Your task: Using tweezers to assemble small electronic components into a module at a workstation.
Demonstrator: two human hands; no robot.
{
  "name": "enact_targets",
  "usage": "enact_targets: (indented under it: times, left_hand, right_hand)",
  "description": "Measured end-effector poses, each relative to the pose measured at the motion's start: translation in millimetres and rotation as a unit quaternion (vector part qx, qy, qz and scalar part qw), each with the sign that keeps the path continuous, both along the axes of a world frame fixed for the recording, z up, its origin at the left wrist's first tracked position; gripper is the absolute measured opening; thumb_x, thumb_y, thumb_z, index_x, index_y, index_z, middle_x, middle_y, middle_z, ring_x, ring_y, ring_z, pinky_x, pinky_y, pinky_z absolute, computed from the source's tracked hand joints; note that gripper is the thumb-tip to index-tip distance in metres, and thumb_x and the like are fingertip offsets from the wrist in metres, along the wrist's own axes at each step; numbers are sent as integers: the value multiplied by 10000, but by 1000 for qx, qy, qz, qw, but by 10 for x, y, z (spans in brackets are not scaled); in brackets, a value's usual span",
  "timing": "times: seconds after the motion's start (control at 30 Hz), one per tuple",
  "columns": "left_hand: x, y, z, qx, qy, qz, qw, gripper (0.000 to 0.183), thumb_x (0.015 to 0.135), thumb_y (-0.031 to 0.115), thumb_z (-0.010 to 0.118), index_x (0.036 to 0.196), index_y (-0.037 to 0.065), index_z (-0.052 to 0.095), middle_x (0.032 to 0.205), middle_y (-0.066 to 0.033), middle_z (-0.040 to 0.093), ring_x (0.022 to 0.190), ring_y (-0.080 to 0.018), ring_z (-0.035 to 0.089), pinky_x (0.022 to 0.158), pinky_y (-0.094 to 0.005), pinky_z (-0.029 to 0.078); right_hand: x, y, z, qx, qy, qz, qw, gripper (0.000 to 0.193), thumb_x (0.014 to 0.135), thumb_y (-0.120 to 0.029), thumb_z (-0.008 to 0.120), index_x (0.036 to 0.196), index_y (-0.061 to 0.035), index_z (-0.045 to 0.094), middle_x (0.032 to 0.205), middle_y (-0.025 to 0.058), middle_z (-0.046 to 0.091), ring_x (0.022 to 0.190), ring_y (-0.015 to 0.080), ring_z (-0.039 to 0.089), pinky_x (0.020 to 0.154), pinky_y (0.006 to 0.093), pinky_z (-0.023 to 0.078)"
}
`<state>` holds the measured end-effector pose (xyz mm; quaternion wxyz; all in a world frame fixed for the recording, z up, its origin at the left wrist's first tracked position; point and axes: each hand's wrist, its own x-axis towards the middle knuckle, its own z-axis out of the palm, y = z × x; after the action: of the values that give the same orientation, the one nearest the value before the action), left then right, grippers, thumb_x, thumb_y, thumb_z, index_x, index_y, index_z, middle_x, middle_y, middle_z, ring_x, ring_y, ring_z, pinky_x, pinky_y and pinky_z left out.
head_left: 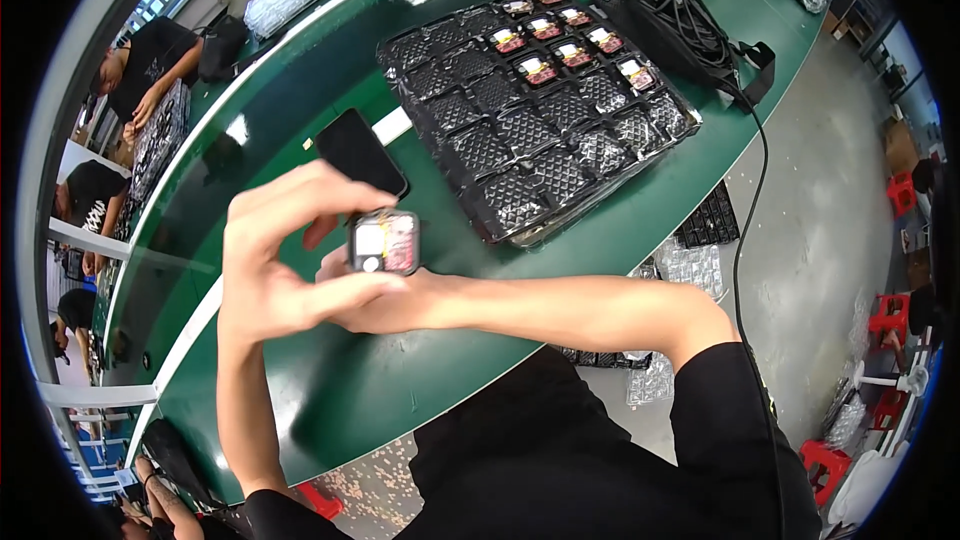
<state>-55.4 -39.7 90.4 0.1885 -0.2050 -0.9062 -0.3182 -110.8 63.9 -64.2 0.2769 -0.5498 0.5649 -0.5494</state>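
My left hand (275,250) pinches a small square watch-like device (386,242) by its edges, between the thumb below and the fingers above. The device has a black rim, and its face shows white, yellow and reddish parts. My right hand (365,300) reaches in from the right, just behind the left hand and the device; its fingers are mostly hidden. Beyond both hands lies a black plastic tray (520,130) of square pockets with a textured floor. Several similar small devices (574,53) sit in its far and right pockets, while the nearer pockets hold none.
A black smartphone (362,152) lies on the green table (410,380) left of the tray. Right of the tray are a black bag (665,25) and a cable (765,170) running off the table's edge. Trays and clear packaging (690,265) lie below; people work at left.
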Motion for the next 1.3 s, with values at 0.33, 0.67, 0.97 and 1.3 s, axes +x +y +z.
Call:
enact_targets:
  times: [0.33,0.67,0.97,1.3]
  left_hand:
    - [-2054,1264,-120,-111,10,-185,976,476,900,325,903,1258,43,768,1265,-132,699,1221,-332,638,1085,-452,497]
    - [-2443,1564,-357,-159,-50,-203,965,778,918,534,864,1504,62,664,1538,-207,615,1455,-387,559,1247,-483,427]
    - [-2459,1817,-549,-216,-30,-156,964,683,860,464,832,1355,6,726,1365,-168,723,1369,-347,627,1246,-484,410]
    - [-2495,1938,-694,-181,13,-123,976,445,922,385,747,1216,51,743,1203,-137,718,1250,-340,648,1167,-487,443]
  right_hand:
    - [96,-41,49,-44,36,-38,998,116,898,-68,697,956,29,723,981,237,764,985,446,749,860,531,595]
    - [111,-40,27,-51,25,-43,997,204,904,-19,639,1099,2,695,1098,247,749,1090,449,720,906,547,575]
    - [161,-46,31,-144,0,-38,989,93,917,-20,668,989,18,712,956,216,761,1004,430,720,852,523,546]
    - [96,76,79,-115,-53,17,992,64,958,-61,684,938,-4,705,954,181,768,931,340,702,821,492,536]
